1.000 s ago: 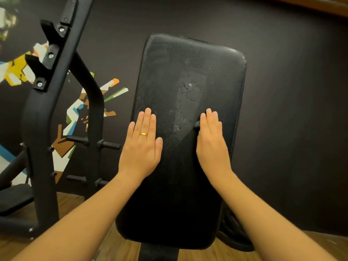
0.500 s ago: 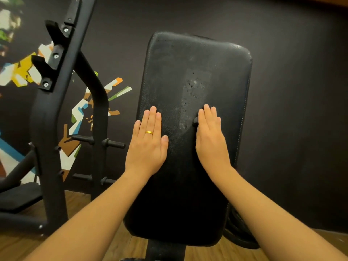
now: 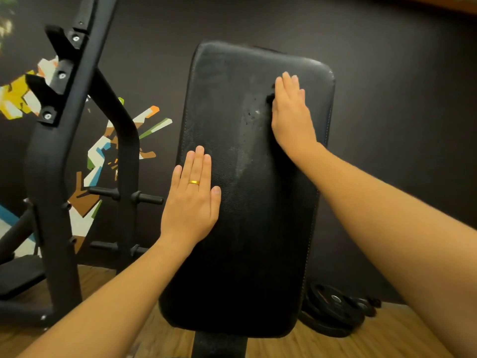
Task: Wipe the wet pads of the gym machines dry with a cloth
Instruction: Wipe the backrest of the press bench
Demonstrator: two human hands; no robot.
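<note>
Left hand (image 3: pixel 189 202) and right hand (image 3: pixel 291 112) flat on pad (image 3: pixel 258 228), each grip uncurled, right higher atop dark cloth (image 3: pixel 269 98).

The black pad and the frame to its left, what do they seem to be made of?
The pad looks like black vinyl or faux leather over cushioning: it has a fine pebbled grain, a stitched edge seam and rounded corners. The frame is probably steel tube with a matte black coating. Its hooks are fixed with silver bolts.
</note>
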